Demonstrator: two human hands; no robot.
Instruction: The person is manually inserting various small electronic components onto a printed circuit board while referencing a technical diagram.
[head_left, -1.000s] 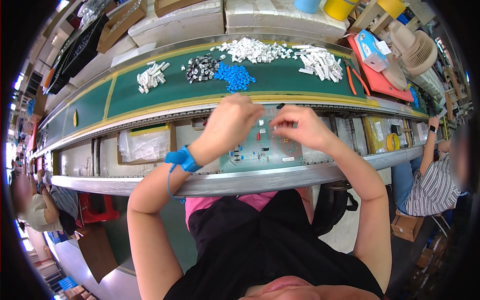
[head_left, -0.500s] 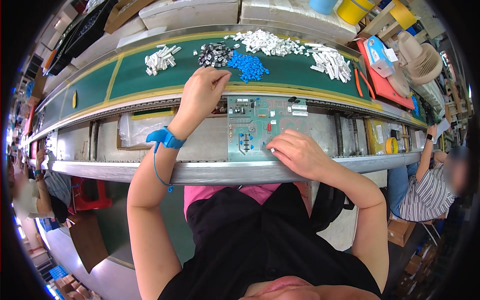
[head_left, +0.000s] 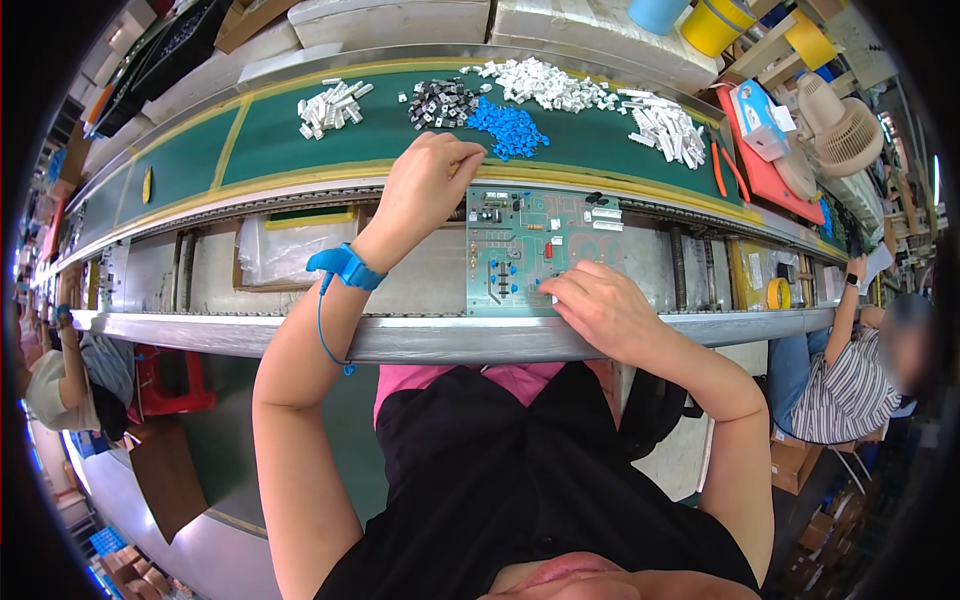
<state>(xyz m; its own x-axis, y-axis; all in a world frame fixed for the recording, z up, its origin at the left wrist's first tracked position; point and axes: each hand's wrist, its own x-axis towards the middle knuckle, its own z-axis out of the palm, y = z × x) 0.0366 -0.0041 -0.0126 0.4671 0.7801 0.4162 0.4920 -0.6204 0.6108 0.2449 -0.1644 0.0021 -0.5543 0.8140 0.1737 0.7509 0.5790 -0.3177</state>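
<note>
My left hand, a blue strap around its wrist, hangs over the far edge of the line next to the black and blue parts. Its thumb and fingers are pinched together; anything between them is hidden. A green circuit board lies across the rails, carrying a red part, blue parts and white connectors. Over the board's near right part is my right hand, fingers closed, with a small white piece showing at the fingertips. Beyond the left hand lie piles of black parts and blue disc-shaped parts.
White connector piles lie on the green belt, with longer white ones at both sides. Orange-handled pliers rest at right by a fan. A metal rail runs along the near side. Co-workers sit left and right.
My left hand has shifted slightly right, its fingertips still pinched. My right hand stays at the same part of the board. The whole view has shifted a little.
</note>
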